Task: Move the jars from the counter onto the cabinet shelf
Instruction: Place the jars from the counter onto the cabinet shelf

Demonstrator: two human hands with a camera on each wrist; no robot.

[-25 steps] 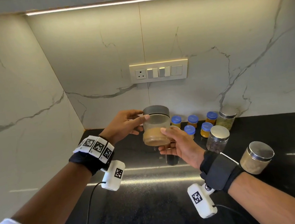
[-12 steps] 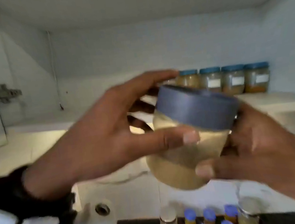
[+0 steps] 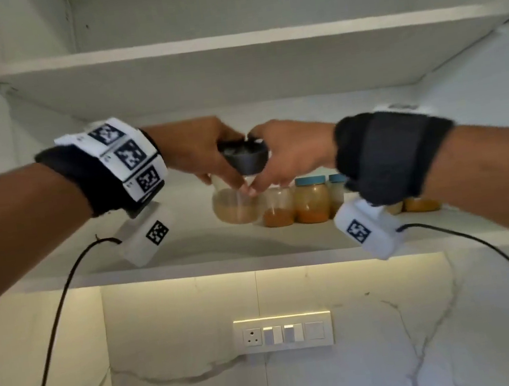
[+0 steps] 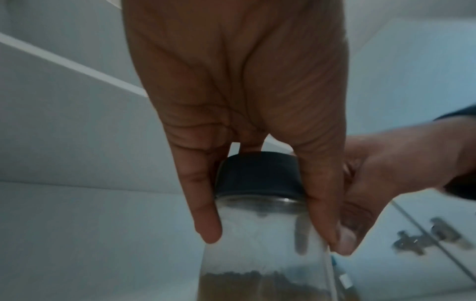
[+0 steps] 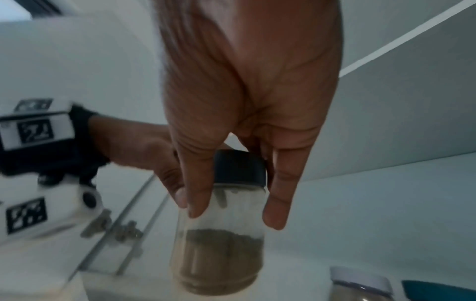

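Left hand (image 3: 200,149): fingers (image 4: 206,205) run down one side of a clear glass jar with a dark grey screw lid (image 3: 236,195), thumb down the other, spread either side of the lid and pinching the glass just under it. Right hand (image 3: 289,148): the same hold from the opposite side, fingers (image 5: 276,195) and thumb straddling the lid, tips on the upper glass. The two thumbs nearly meet at the jar's front, seen from the head camera.

Jar: upright with a slight tilt, roughly the lower third filled with tan-brown powder. It sits low over the lower white cabinet shelf (image 3: 190,252); whether the base touches the board cannot be told.

Just right of it, on the same shelf, a row of small glass jars with teal lids and orange-brown contents (image 3: 311,198), partly hidden behind the right wrist. The held jar is at the row's left end, right beside the nearest one.

Wrists: black straps, white tagged blocks, a white camera unit under each with a black cable hanging down. Left camera unit (image 3: 146,235), right camera unit (image 3: 368,228).

Further out: an upper white shelf (image 3: 246,62). Below the cabinet, a lit strip, marble-look wall, and a cream switch plate with a socket (image 3: 283,333).
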